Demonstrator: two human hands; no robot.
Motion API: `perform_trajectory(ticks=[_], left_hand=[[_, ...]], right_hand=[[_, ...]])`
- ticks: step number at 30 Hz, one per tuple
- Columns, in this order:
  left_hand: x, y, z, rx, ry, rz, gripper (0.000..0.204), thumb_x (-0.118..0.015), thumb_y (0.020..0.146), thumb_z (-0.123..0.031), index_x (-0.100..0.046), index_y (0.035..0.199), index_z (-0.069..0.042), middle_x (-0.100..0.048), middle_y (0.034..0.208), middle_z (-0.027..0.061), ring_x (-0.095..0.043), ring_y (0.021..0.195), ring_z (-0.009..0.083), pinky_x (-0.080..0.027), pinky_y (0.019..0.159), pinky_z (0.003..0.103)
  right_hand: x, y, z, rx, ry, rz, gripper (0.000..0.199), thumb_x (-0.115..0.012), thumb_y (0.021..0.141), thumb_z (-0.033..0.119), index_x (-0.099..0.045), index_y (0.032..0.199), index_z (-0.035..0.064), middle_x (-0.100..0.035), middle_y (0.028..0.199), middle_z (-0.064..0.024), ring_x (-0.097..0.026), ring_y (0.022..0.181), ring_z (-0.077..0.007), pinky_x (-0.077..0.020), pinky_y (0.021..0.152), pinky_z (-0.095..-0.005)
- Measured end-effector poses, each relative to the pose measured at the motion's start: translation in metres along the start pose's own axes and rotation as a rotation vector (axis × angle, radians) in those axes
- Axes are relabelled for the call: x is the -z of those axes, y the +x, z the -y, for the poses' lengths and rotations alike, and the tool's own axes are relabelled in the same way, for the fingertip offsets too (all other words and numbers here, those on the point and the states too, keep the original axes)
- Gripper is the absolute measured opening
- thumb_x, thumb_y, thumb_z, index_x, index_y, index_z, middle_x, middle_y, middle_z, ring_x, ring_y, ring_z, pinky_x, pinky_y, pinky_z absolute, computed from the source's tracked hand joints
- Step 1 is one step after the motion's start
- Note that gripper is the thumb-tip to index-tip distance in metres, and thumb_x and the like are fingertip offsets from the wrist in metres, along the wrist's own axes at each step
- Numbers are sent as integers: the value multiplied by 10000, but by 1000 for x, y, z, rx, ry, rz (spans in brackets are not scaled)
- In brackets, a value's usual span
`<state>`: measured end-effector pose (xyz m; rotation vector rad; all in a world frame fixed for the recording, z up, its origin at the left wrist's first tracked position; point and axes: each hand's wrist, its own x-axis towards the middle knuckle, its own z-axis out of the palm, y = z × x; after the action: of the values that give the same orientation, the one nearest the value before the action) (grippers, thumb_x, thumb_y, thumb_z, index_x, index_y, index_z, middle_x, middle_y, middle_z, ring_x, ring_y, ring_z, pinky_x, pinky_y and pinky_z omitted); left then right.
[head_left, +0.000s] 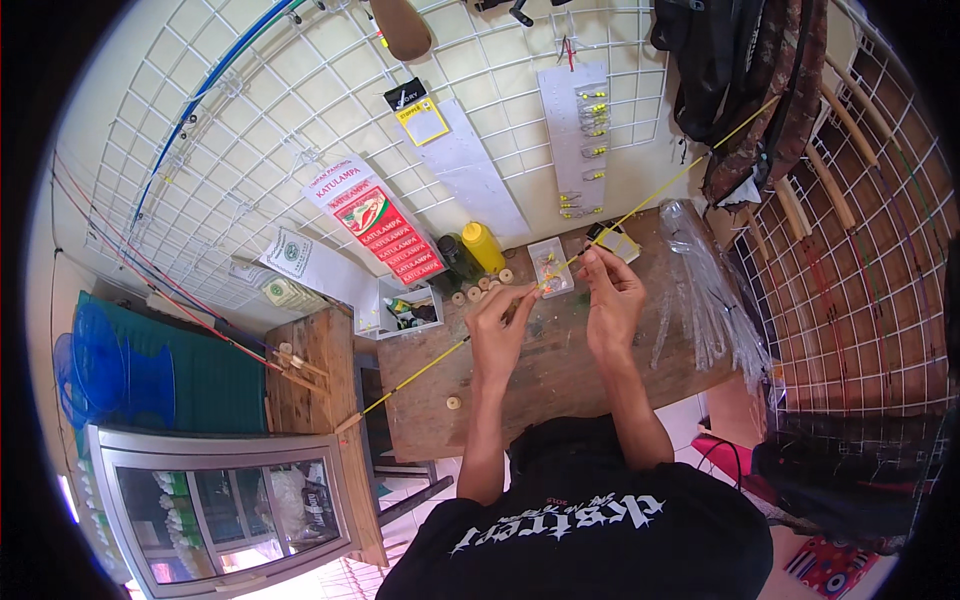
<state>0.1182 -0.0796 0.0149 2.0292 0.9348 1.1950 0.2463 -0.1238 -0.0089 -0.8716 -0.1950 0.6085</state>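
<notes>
Wooden table (565,350), wire grid (270,110), rod (412,378) in hands (500,318) (614,308)

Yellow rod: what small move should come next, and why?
Perhaps steady the yellow rod with the right hand while the left hand makes a small adjustment: both hands' fingertips are close together near its middle, and its long ends reach out either side.
</notes>
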Motion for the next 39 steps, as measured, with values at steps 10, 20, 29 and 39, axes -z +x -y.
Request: perform_trajectory(ticks=[10, 20, 29, 39], left_hand=[[-13, -6, 10, -62, 56, -22, 120, -728, 806, 0, -716, 925, 12, -652, 764, 98, -518, 575, 120, -412, 538, 269], [-20, -10, 16, -26, 26, 49, 101, -704, 842, -28, -715, 938, -3, -647, 775, 79, -498, 568, 108, -394, 503, 266], [-9, -11, 24, 120, -44, 210, 109, -726, 832, -67, -717, 917, 0, -658, 747, 38, -519, 630, 76, -413, 579, 247], [-4, -13, 24, 135, -106, 237, 104, -712, 850, -72, -720, 928, -3, -653, 742, 35, -549, 660, 70, -419, 594, 231]], right_hand=[[15, 19, 1, 1, -157, 115, 175, -715, 848, 35, -698, 1007, -36, -686, 862, -41, -582, 703, -71, -477, 675, -219], [25, 31, -8, -6, -91, 251, 83, -586, 919, 87, -619, 945, 15, -583, 811, 18, -541, 749, -53, -440, 698, -220], [32, 53, 33, 56, 313, 107, 114, -560, 979, 162, -571, 998, 49, -593, 889, -28, -591, 830, -139, -504, 799, -284], [53, 78, 68, 228, 424, -22, 146, -600, 958, 149, -583, 1036, 28, -615, 916, -42, -600, 880, -158, -509, 843, -295]])
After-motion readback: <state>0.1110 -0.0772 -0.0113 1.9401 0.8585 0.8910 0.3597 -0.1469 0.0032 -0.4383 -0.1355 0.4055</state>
